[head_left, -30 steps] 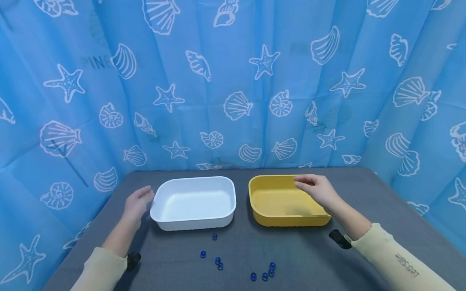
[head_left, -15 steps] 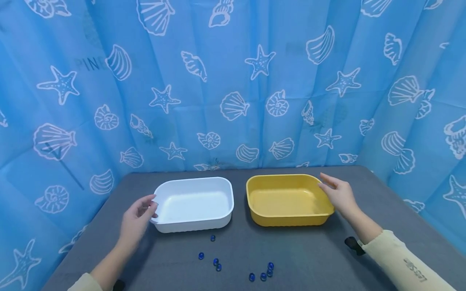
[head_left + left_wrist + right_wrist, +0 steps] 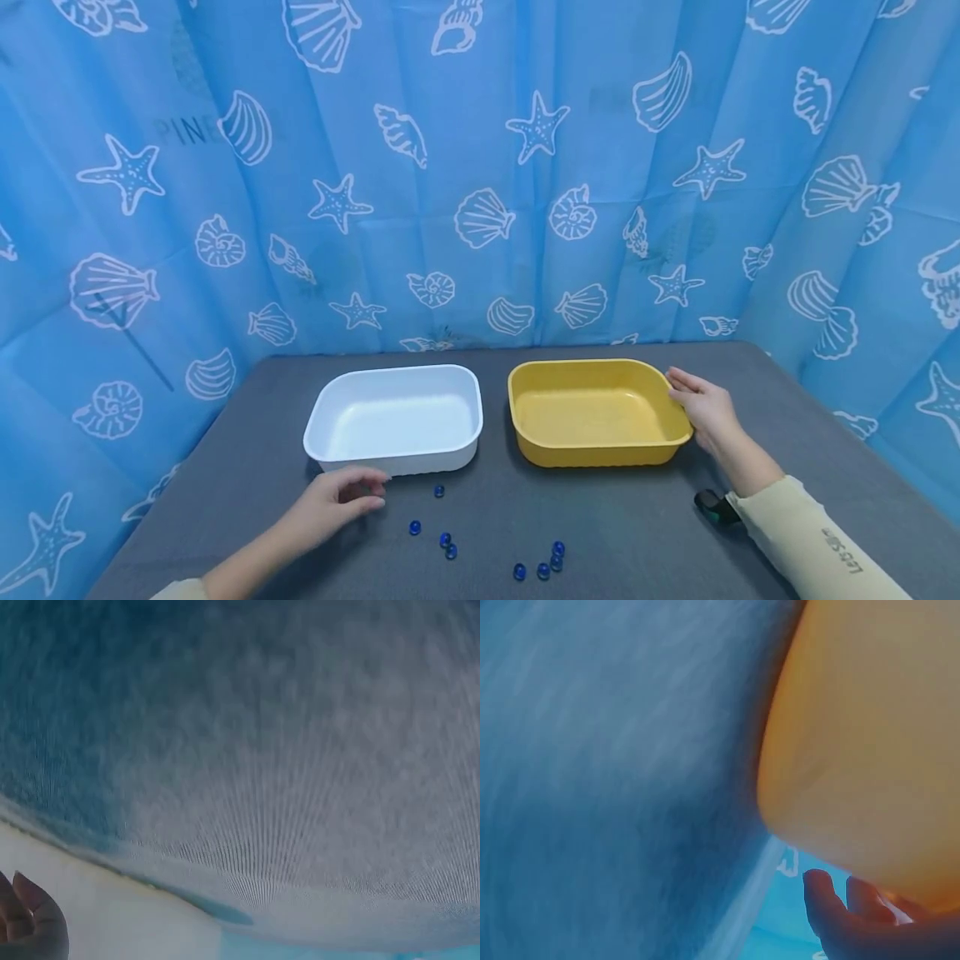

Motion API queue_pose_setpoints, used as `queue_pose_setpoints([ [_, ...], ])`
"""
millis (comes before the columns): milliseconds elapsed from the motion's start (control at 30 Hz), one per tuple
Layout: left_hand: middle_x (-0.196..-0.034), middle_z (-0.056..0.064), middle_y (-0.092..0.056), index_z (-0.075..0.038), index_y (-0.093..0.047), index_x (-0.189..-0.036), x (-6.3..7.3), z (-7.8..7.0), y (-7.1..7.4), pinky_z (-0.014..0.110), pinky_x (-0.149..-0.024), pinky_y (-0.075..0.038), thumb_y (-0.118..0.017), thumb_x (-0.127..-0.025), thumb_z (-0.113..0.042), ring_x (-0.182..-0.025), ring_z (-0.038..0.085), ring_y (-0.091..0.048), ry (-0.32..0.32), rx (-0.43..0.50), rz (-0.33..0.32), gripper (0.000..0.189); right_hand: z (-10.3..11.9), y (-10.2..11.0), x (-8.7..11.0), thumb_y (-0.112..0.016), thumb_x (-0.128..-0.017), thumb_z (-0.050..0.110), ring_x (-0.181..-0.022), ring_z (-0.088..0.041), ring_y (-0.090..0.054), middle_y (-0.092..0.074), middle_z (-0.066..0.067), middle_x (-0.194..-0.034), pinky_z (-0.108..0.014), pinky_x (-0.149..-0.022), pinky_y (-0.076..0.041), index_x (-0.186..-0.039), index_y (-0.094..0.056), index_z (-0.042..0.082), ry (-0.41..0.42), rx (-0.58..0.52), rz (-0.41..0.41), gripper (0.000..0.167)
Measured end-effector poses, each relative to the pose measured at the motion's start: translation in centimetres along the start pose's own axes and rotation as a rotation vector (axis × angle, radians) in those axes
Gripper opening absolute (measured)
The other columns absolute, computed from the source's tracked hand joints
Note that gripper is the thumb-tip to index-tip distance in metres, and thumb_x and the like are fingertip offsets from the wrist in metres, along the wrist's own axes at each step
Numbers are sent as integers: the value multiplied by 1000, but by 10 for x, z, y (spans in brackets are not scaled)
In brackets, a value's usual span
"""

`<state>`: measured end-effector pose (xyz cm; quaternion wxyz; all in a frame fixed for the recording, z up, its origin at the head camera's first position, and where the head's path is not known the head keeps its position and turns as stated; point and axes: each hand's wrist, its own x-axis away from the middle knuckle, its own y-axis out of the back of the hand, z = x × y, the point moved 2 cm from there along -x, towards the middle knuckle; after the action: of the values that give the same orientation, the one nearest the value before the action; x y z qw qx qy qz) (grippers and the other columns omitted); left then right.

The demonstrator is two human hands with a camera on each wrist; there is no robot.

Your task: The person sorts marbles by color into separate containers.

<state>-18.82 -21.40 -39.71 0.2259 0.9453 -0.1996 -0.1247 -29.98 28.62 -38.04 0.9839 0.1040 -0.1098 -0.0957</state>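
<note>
A white rectangular basin stands on the table at left, with a yellow basin beside it at right. My left hand is just in front of the white basin's near-left corner, fingers relaxed and apart from the thumb, holding nothing. At the yellow basin's right end, my right hand lies against the outer side with fairly straight fingers. Its fingers show below the yellow wall in the right wrist view. Several blue glass marbles lie in front: a left group near one marble, a right group near another marble.
A grey cloth covers the table. Behind and at both sides hangs a blue curtain with white shells and starfish. A dark strap piece shows at the right sleeve.
My left hand has moved from the white basin's left side round to its front corner. My right hand has gone from above the yellow basin to its right end. The marbles stay put.
</note>
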Motion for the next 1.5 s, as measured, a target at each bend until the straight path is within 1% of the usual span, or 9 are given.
queue_pose_setpoints([
  [100,-104,18,-64,8,-63,-116,-1,4,-4,26,-70,-52,-66,-92,-8,-84,6,-59,-10,-40,52,29,-1,-2,-1,-38,-105,7,-144,-30,-20,-20,-15,-157,-43,-111,-26,-153,-19,6,-33,-84,-24,52],
  [233,-108,15,-66,5,-64,-116,-4,8,-10,26,-70,-50,-69,-89,-10,-84,5,-58,34,-97,96,31,-2,-3,-1,-40,-105,9,-144,-26,-19,-19,-11,-157,-40,-112,-24,-154,-19,10,-72,-168,-51,53],
  [333,-107,13,-66,4,-64,-116,-7,9,-13,26,-68,-49,-72,-87,-10,-81,5,-56,61,-124,113,34,-3,-2,0,-39,-105,9,-145,-24,-17,-18,-8,-158,-38,-113,-22,-154,-17,13,-91,-222,-42,55],
  [433,-107,11,-66,2,-65,-116,-8,10,-15,25,-66,-48,-74,-85,-11,-78,5,-55,69,-155,118,35,-5,-2,-1,-40,-105,9,-145,-21,-17,-17,-6,-158,-36,-112,-21,-155,-15,14,-113,-288,-28,57],
  [567,-104,7,-67,-1,-67,-113,-9,10,-19,25,-67,-47,-75,-84,-15,-78,3,-54,42,-211,129,33,-6,-6,-2,-42,-104,10,-145,-20,-19,-19,-5,-158,-34,-112,-23,-155,-17,16,-137,-360,-36,57],
  [667,-100,2,-65,-5,-68,-110,-12,9,-23,25,-66,-47,-77,-83,-18,-78,3,-53,34,-244,144,32,-5,-7,-3,-42,-105,10,-144,-19,-21,-21,-5,-158,-33,-111,-24,-155,-18,16,-139,-380,-47,56],
  [867,-93,-7,-57,-11,-70,-104,-17,8,-31,24,-63,-44,-79,-81,-20,-74,3,-49,64,-313,175,27,-3,-6,1,-40,-104,7,-144,-19,-20,-20,-5,-157,-32,-111,-24,-155,-16,15,-134,-408,-39,57],
  [1100,-93,-6,-51,-14,-71,-100,-23,6,-39,24,-62,-42,-78,-82,-20,-72,6,-47,77,-333,198,21,-1,-6,2,-39,-104,8,-144,-18,-21,-21,-4,-157,-32,-111,-24,-156,-16,15,-142,-412,-50,57],
  [1500,-92,-10,-52,-15,-72,-93,-25,5,-39,24,-66,-43,-76,-84,-19,-76,2,-47,45,-349,198,11,-5,-5,0,-42,-104,9,-144,-19,-21,-21,-4,-157,-33,-111,-24,-156,-16,16,-152,-410,-62,58],
])
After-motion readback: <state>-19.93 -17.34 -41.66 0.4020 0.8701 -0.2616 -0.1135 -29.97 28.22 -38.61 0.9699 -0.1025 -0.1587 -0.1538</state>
